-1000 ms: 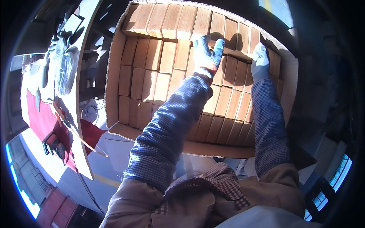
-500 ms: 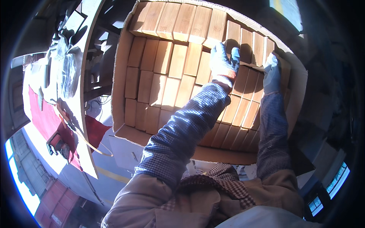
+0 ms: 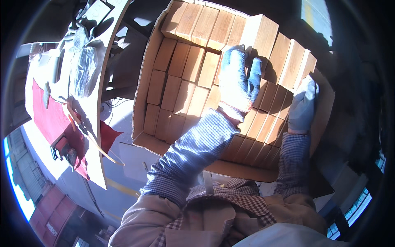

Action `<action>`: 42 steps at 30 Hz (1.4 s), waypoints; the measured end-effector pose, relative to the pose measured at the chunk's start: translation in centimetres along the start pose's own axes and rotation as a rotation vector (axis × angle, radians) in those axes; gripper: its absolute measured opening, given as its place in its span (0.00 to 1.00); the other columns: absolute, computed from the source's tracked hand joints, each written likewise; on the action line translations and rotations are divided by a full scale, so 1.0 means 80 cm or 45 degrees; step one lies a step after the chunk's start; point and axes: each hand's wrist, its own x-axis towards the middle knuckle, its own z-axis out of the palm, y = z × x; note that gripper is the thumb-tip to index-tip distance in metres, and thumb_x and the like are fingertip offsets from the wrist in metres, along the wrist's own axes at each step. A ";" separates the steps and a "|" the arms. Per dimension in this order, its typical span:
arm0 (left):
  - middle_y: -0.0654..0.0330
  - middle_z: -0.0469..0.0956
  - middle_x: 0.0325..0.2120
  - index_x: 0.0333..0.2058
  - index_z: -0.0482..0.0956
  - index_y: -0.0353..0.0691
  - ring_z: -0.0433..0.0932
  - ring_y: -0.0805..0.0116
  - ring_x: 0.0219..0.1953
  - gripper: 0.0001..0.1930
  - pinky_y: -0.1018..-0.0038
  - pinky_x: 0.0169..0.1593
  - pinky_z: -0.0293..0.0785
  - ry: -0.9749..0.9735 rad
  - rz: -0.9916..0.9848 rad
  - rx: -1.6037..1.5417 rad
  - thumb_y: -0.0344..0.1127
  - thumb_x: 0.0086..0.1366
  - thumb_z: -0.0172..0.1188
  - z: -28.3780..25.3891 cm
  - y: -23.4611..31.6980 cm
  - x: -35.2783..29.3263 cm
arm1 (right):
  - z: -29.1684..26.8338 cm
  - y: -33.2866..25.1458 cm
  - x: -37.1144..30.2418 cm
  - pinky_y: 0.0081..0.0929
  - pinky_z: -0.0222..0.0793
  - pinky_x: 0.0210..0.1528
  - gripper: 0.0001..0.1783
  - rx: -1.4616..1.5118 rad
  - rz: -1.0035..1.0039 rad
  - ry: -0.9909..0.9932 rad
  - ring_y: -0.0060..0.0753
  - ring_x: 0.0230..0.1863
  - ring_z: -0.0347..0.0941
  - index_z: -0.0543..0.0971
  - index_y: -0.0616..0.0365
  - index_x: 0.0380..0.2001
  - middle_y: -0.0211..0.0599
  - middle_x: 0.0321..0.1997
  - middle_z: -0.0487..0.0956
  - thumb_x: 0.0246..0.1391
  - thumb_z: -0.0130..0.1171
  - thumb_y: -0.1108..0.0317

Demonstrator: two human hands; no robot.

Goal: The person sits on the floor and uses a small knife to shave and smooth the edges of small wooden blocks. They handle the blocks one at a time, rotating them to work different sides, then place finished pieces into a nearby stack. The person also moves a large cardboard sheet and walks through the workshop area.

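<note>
An open cardboard box (image 3: pixel 142 103) in front of me is packed with rows of rectangular wooden blocks (image 3: pixel 177 92). At its far right, a short row of wooden blocks (image 3: pixel 265 37) stands higher than the blocks around it. My left hand (image 3: pixel 238 78), in a blue and white work glove, presses its fingers against the left end of that raised row. My right hand (image 3: pixel 303 101), gloved the same way, closes on the row's right end. The row is held between the two hands; its underside is hidden.
Left of the box stands a pale board-topped table (image 3: pixel 96 136) with a red cloth (image 3: pixel 49 119), a clear plastic-wrapped item (image 3: pixel 85 72) and a dark clamp-like tool (image 3: pixel 63 150). A red cabinet-like object (image 3: pixel 55 214) stands at the lower left. The box's right flap (image 3: pixel 323 107) leans outward.
The row of blocks between my hands has risen above its neighbours. My right hand has moved right and nearer to me; my left hand is slightly left. The view has shifted a little.
</note>
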 end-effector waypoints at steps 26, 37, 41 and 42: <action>0.44 0.81 0.49 0.61 0.69 0.35 0.78 0.48 0.55 0.35 0.62 0.59 0.72 -0.271 -0.368 0.323 0.51 0.63 0.68 -0.141 -0.275 0.184 | 0.117 0.081 0.099 0.36 0.67 0.65 0.22 0.395 0.218 -0.004 0.38 0.61 0.74 0.74 0.58 0.57 0.39 0.58 0.79 0.67 0.54 0.56; 0.52 0.85 0.37 0.52 0.80 0.41 0.85 0.56 0.39 0.26 0.65 0.46 0.82 -0.469 -0.236 1.203 0.48 0.59 0.72 -0.162 -0.277 0.227 | 0.093 0.104 0.109 0.31 0.76 0.54 0.23 -1.537 -1.125 -0.282 0.45 0.50 0.79 0.77 0.64 0.49 0.44 0.46 0.81 0.51 0.72 0.68; 0.58 0.84 0.36 0.47 0.81 0.40 0.84 0.67 0.35 0.17 0.70 0.32 0.84 -0.304 -0.378 0.336 0.41 0.63 0.70 -0.206 -0.206 0.223 | 0.088 0.117 0.124 0.35 0.75 0.57 0.18 -0.183 -0.164 -0.401 0.40 0.54 0.78 0.73 0.62 0.54 0.43 0.53 0.80 0.67 0.52 0.63; 0.56 0.84 0.38 0.49 0.80 0.40 0.85 0.66 0.37 0.18 0.71 0.36 0.85 -0.271 -0.370 0.159 0.41 0.64 0.69 -0.213 -0.184 0.223 | 0.087 0.122 0.126 0.35 0.74 0.58 0.18 0.527 0.264 -0.386 0.39 0.55 0.78 0.73 0.61 0.55 0.42 0.54 0.80 0.70 0.47 0.62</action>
